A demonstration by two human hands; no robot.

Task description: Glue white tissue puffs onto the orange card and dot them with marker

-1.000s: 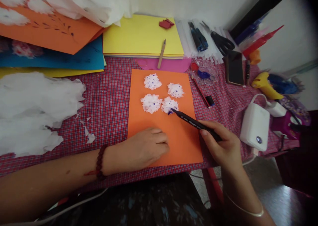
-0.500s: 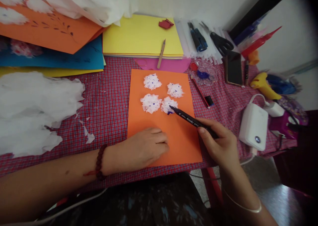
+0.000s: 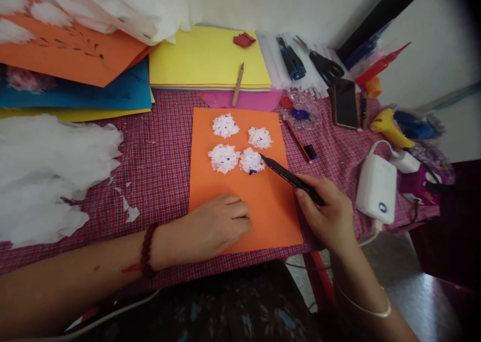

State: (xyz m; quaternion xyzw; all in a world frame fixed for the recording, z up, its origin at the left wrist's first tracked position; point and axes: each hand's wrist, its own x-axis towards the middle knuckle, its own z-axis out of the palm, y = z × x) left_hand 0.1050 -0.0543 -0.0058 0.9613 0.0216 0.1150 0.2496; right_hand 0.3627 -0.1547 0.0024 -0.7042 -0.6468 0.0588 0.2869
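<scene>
An orange sheet of paper (image 3: 268, 202) lies in front of me with several crumpled white tissue-paper flowers on its upper half, each flecked with blue. My right hand (image 3: 330, 207) grips a black marker pen (image 3: 287, 176). The pen's tip points at the right edge of the lower-right tissue flower (image 3: 251, 160), which carries a larger blue mark at its bottom; whether the tip touches it I cannot tell. My left hand (image 3: 210, 227) rests on the lower left of the sheet, fingers curled closed, with nothing visible in it.
White tissue paper (image 3: 41, 172) is heaped on the left of the checked cloth. Yellow paper (image 3: 203, 56), a utility knife (image 3: 290, 59), scissors (image 3: 321, 64) and a phone (image 3: 345, 104) lie at the back. A red pencil (image 3: 296, 139) and a white power bank (image 3: 376, 189) are on the right.
The pen tip has moved from the middle of the lower-right flower to its right edge. My left hand has stayed on the sheet. The whole view has shifted slightly.
</scene>
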